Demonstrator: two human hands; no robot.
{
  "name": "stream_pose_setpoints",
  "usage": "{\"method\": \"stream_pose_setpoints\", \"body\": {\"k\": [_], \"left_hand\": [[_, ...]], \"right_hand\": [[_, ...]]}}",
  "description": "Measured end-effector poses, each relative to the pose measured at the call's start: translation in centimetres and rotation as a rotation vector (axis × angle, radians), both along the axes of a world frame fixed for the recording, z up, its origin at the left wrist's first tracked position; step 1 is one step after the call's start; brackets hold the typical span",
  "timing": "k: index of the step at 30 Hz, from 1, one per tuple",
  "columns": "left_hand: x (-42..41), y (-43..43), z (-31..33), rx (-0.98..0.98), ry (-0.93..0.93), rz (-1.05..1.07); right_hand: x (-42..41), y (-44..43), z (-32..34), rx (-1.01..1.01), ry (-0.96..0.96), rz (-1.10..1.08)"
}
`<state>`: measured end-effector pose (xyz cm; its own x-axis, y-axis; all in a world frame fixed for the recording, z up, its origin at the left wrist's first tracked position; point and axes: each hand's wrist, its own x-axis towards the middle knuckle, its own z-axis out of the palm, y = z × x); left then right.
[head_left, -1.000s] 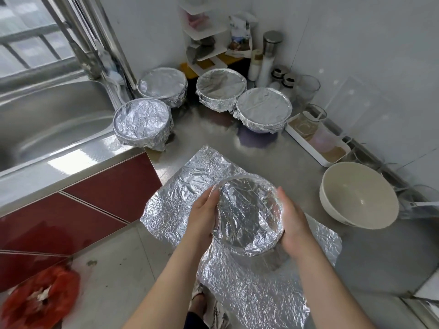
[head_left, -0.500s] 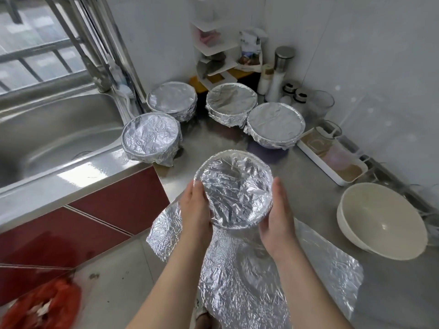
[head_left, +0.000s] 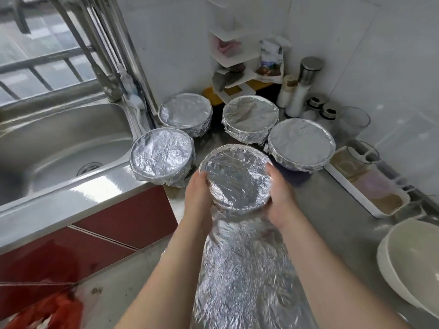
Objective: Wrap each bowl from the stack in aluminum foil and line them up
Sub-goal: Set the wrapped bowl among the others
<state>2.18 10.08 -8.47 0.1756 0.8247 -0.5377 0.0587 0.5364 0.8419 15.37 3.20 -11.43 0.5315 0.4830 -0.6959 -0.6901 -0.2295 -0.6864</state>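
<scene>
Clamped on one foil-wrapped bowl [head_left: 237, 176], both together: left grip [head_left: 198, 193] curled round its left wall, right grip [head_left: 279, 195] round its right wall, thumbs up at the rim. Held tilted toward the camera at the far end of a loose sheet [head_left: 244, 269] of foil spread on the steel tabletop [head_left: 332, 222]; cannot tell whether resting on it or just above. Foil sunken and creased across the mouth, contents hidden.

Beyond it, four more bowls sealed in foil, insides unseen:
- sink-side bowl [head_left: 161, 157], just beside the sink [head_left: 59, 148] and near the held one
- wall bowl [head_left: 185, 112], right behind it
- rack bowl [head_left: 250, 115], in front of the white rack [head_left: 228, 43]
- right bowl [head_left: 300, 143], close against the rack bowl

At the right edge, a bare bowl [head_left: 408, 262], cream, unwrapped and empty.

Along the wall, a white tray [head_left: 351, 189] with clear containers of brownish and pinkish stuff, too blurred to name. Behind that, an empty glass [head_left: 355, 119], dark-lidded shakers [head_left: 329, 112], and a steel-capped bottle [head_left: 301, 91] of something white.

On the rack, a bag [head_left: 272, 58] with a printed picture, writing too blurred to read. No other label legible.
</scene>
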Motion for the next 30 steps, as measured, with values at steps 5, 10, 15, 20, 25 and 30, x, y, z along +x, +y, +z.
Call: {"method": "stream_pose_setpoints", "body": {"k": [5,10,15,20,25,30], "left_hand": [[1.7,3.5,-0.8,0.000,0.008,0.000],[2.8,5.8,-3.3,0.039,0.065,0.055],[1.7,4.7,-2.6,0.002,0.021,0.046],[1.1,3.5,-3.5,0.004,0.051,-0.036],[1.4,2.7,-3.2,-0.027,0.026,-0.044],[1.5,2.0,-2.8,-0.110,-0.042,-0.063]], "right_hand": [[2.1,4.2,-0.7,0.176,0.070,-0.016],[3.7,6.2,-1.0,0.113,-0.022,-0.009],[3.4,3.8,-0.3,-0.184,-0.208,0.124],[1.4,0.9,0.2,-0.238,-0.161,0.250],[-0.5,1.3,0.4,-0.047,-0.033,0.128],[0.0,2.0,0.9,-0.004,-0.025,-0.046]]}}
